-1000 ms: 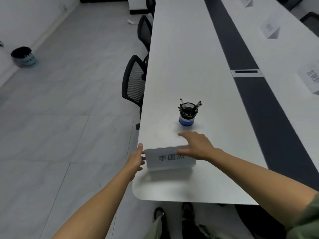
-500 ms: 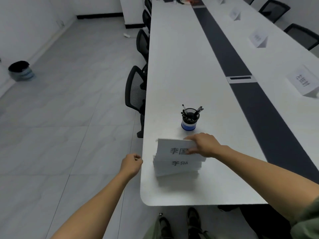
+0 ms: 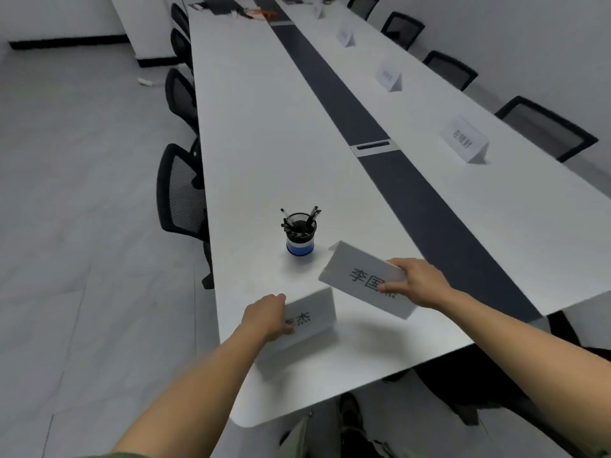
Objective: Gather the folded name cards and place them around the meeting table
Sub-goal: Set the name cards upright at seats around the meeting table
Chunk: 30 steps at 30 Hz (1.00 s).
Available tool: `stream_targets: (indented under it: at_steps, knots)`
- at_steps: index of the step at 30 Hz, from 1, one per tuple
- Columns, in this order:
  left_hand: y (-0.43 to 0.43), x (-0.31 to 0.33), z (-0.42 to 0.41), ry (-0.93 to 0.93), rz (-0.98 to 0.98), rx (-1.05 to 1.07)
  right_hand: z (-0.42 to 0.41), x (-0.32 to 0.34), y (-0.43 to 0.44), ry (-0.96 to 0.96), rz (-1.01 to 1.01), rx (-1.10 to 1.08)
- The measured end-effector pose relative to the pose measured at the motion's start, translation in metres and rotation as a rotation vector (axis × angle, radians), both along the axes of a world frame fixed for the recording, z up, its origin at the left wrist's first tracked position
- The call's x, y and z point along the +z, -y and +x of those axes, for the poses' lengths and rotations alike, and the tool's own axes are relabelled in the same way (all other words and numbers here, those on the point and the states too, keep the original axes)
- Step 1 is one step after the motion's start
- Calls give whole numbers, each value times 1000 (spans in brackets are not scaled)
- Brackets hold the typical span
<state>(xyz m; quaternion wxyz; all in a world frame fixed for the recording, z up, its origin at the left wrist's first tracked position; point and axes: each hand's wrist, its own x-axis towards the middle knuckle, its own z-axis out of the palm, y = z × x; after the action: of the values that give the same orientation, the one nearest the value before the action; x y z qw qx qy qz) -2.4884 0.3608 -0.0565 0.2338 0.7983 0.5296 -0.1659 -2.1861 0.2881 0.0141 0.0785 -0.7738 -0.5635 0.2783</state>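
Your right hand (image 3: pixel 415 284) is gripping the raised card (image 3: pixel 360 276) by its right end, thumb on the printed face over the last character and fingers curled round the top edge. The card is tilting, its far-left corner highest, and it is casting a shadow on the table (image 3: pixel 258 160) beneath. Whether its low near corner is touching the surface is not clear.

Your left hand (image 3: pixel 266 317) is holding the standing card (image 3: pixel 314 317) at its left end, fingers wrapping over the top and thumb covering the first characters of the print. That card is sitting on the table near the left edge, just below and left of the raised card. The 2 cards are lying close together, apart by a narrow gap.

Beyond both hands, a pen cup (image 3: pixel 300 238) is standing upright, nearer the raised card's far corner than your left hand. A dark strip (image 3: pixel 330 81) is running down the table's middle.

Across that strip, 3 more cards are standing in a row along the right side: the near one (image 3: pixel 464 143), the middle one (image 3: pixel 389 76) and the far one (image 3: pixel 345 36), all well apart from your hands. Black chairs are lining the left edge (image 3: pixel 178 190) and the right edge (image 3: pixel 545 127).
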Motion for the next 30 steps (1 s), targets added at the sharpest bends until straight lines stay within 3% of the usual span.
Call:
stream_targets:
  at_steps: [10, 18, 30]
  knots:
    - [-13, 5, 1, -3, -2, -32, 19, -19, 50, -22, -54, -159]
    - [-35, 70, 17, 76, 74, -98, 26, -9, 47, -72, -12, -228]
    - [-62, 125, 135, 168, 218, -139, 130, 14, 26, -29, 67, -379]
